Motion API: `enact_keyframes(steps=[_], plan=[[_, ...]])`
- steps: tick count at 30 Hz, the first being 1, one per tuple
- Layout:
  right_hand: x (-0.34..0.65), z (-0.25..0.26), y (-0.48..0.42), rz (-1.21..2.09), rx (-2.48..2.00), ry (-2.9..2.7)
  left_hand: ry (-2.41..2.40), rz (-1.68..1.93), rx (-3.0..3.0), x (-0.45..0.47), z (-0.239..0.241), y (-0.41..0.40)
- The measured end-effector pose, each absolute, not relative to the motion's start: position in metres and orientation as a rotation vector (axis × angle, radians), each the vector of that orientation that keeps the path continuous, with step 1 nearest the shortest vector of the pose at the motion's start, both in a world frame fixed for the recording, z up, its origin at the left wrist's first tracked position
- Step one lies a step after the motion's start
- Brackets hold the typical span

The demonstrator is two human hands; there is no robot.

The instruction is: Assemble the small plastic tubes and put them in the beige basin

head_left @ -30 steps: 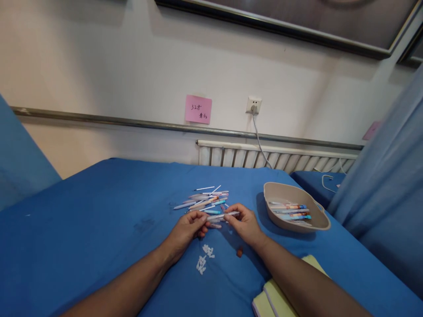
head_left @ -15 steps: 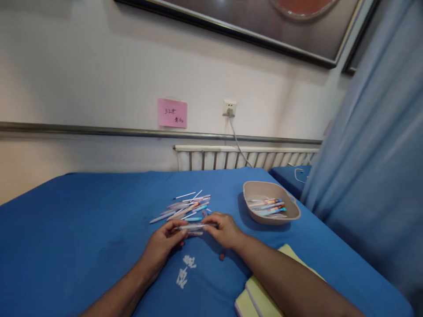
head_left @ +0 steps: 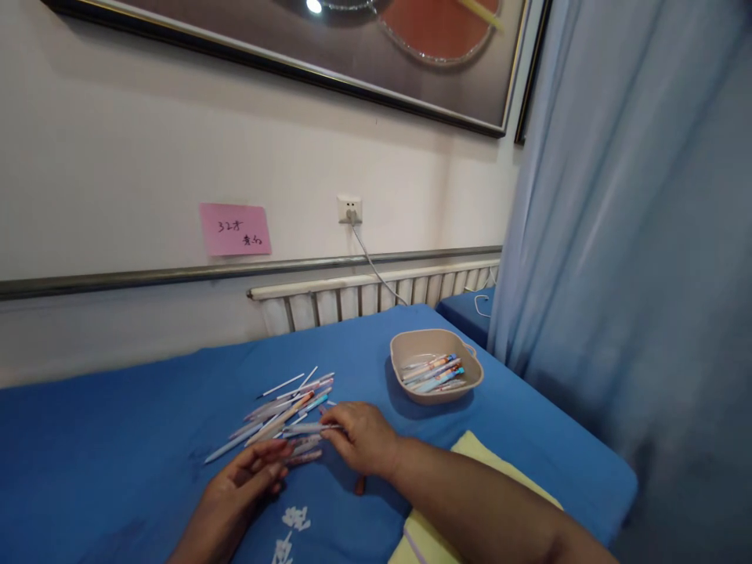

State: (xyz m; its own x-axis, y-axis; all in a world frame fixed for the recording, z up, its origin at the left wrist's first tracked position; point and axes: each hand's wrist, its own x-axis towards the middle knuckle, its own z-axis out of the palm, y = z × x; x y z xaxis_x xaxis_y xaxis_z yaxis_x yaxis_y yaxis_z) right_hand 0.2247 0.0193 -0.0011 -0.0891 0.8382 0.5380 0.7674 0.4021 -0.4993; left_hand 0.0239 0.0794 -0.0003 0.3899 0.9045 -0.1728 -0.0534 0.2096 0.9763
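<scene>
My right hand (head_left: pixel 361 439) pinches one end of a pale, clear-barrelled pen (head_left: pixel 304 428), which points left over the bed. Close beside it, my left hand (head_left: pixel 250 478) has curved fingers and a gap between thumb and forefinger. Its fingertips are next to a couple of pens (head_left: pixel 304 458) lying on the blue sheet; whether they touch them is hard to see. Just beyond both hands lies a loose pile of pens (head_left: pixel 279 415) with thin white refills (head_left: pixel 283 385). Small white pieces (head_left: pixel 295 518) lie in two clusters near my left wrist.
A beige basket (head_left: pixel 405 341) with several pens inside stands at the right. Under my right forearm is a folded yellow cloth (head_left: pixel 470 454). A small brown piece (head_left: pixel 359 486) lies by my right hand. Behind are a white rail (head_left: pixel 305 287) and a blue curtain (head_left: pixel 587 235).
My view has swung right. Both hands were on the pale pen; my left hand has come off it, and my right hand alone holds it now.
</scene>
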Motion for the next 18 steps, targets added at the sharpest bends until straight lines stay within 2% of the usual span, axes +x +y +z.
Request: enact_keyframes(steps=[4, 8, 11, 14, 18], plan=[[0.240, 0.010, 0.010, 0.205, -1.339, -1.525, 0.958, 0.810, 1.132, 0.025, 0.003, 0.079], [0.307, 0.027, -0.004, 0.094, -1.448, -1.331, 0.944, 0.767, 1.204, 0.024, -0.001, 0.082], [0.377, 0.042, -0.015, -0.058, -1.852, -1.502, 0.941, 0.752, 1.227, 0.024, -0.003, 0.085], [0.428, 0.049, -0.022, -0.030, -1.953, -1.672, 0.948, 0.744, 1.233, 0.024, -0.004, 0.087], [0.445, 0.043, -0.017, 0.041, -1.996, -1.912, 0.959, 0.768, 1.249, 0.025, -0.004, 0.086]])
